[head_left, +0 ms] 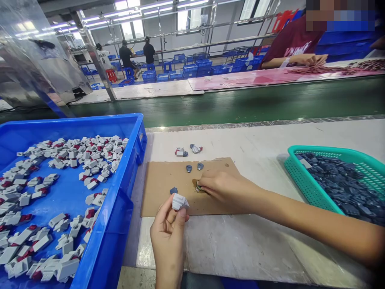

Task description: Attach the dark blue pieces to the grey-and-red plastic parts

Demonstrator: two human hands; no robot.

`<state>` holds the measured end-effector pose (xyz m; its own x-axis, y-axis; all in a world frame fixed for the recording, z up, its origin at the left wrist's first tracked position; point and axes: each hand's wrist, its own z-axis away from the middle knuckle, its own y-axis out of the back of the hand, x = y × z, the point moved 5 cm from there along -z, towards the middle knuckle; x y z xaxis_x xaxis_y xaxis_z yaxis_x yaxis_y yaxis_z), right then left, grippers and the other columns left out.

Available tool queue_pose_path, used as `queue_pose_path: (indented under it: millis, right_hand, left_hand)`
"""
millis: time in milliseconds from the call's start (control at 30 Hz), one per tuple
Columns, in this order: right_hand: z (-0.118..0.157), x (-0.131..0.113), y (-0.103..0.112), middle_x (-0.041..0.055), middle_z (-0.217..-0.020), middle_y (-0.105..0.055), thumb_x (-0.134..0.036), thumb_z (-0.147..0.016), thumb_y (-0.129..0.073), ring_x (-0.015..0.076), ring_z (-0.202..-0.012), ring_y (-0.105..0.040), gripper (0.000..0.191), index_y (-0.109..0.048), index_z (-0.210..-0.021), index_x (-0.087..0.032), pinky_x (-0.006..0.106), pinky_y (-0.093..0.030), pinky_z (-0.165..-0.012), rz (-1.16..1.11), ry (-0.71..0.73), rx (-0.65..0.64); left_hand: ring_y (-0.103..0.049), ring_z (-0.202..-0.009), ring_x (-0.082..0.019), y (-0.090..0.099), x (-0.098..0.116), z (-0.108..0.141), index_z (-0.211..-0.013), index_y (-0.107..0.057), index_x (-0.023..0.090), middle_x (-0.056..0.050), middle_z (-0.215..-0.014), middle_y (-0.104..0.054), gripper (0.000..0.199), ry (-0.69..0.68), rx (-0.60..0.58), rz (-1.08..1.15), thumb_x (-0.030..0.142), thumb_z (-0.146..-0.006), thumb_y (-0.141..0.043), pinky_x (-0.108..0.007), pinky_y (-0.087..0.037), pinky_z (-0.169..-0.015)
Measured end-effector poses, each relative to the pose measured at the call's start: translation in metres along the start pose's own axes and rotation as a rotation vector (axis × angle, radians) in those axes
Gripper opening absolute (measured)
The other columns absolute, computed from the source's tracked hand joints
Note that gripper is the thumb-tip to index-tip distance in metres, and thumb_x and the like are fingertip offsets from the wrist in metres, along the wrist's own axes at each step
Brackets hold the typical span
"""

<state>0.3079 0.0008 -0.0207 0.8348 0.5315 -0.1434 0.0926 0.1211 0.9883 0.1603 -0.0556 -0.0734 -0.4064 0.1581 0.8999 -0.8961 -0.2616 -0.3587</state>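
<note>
Plainly, in the head view, the left hand (170, 230) pinches a grey piece (179, 202) between thumb and fingers, raised over the cardboard (158, 176), probably to keep it in sight. The right hand (224, 186) has its fingers bunched at a small dark thing (198, 186) on the cardboard; whether it grips or merely touches, I cannot tell. The cardboard likely shields the counter (255, 146); the tray (116, 224) and basket (303, 185) flank it, presumably for easy reach. The piece looks pale, blocky and ridged.
</note>
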Motion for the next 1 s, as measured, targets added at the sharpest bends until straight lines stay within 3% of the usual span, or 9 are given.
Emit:
queue_pose_path:
  millis: [100,233,500,767,867,1000]
  right_hand:
    - [0.002,0.001,0.003,0.0049,-0.079,-0.06,-0.012,-0.082,-0.041,0.0141,-0.071,-0.054,0.021,-0.062,-0.085,-0.014,0.023,-0.035,-0.061,-0.2,-0.033,0.025]
    - [0.004,0.011,0.01,0.0014,-0.077,-0.062,-0.018,-0.08,-0.048,0.0131,-0.07,-0.054,0.015,-0.063,-0.082,-0.017,0.023,-0.037,-0.063,-0.37,-0.137,0.098]
    - [0.005,0.002,0.003,0.0028,-0.064,-0.054,-0.012,-0.084,-0.038,0.0105,-0.054,-0.043,0.022,-0.056,-0.072,-0.014,0.022,-0.027,-0.051,-0.107,0.047,0.101]
    - [0.003,0.002,0.006,0.0017,-0.062,-0.054,-0.012,-0.081,-0.042,0.01,-0.052,-0.041,0.018,-0.058,-0.073,-0.015,0.022,-0.023,-0.048,-0.003,0.013,0.041]
    - [0.002,0.004,0.014,0.0009,-0.067,-0.058,-0.012,-0.079,-0.047,0.0111,-0.059,-0.048,0.016,-0.062,-0.076,-0.017,0.022,-0.03,-0.054,-0.115,-0.021,0.033]
    - [0.008,0.007,0.03,0.0001,-0.08,-0.062,-0.023,-0.078,-0.052,0.0122,-0.071,-0.055,0.014,-0.064,-0.086,-0.02,0.023,-0.039,-0.063,-0.478,-0.109,0.138]
  left_hand:
    - [-0.065,-0.074,-0.017,-0.001,0.002,0.002,-0.093,-0.06,0.014,-0.007,-0.083,-0.069,0.036,-0.027,0.052,0.036,0.026,-0.061,-0.072,-0.021,-0.051,-0.062]
    - [-0.064,-0.071,-0.013,-0.006,0.005,0.004,-0.084,-0.058,0.016,-0.003,-0.077,-0.068,0.03,-0.051,0.016,0.053,0.024,-0.06,-0.073,-0.017,-0.05,-0.061]
    - [-0.064,-0.073,-0.014,-0.006,0.005,0.003,-0.086,-0.056,0.017,-0.003,-0.078,-0.067,0.029,-0.051,-0.015,0.013,0.025,-0.062,-0.071,-0.019,-0.05,-0.064]
    - [-0.064,-0.08,-0.016,-0.008,0.003,0.004,-0.087,-0.058,0.015,-0.006,-0.085,-0.067,0.031,-0.027,-0.036,-0.023,0.025,-0.061,-0.071,-0.021,-0.049,-0.067]
    - [-0.064,-0.078,-0.015,-0.007,0.002,0.004,-0.087,-0.057,0.016,-0.006,-0.083,-0.068,0.031,-0.024,-0.034,-0.017,0.024,-0.061,-0.072,-0.02,-0.049,-0.066]
    - [-0.064,-0.079,-0.014,-0.006,0.002,0.004,-0.085,-0.058,0.017,-0.004,-0.083,-0.067,0.029,-0.048,-0.018,0.0,0.024,-0.06,-0.072,-0.019,-0.049,-0.065]
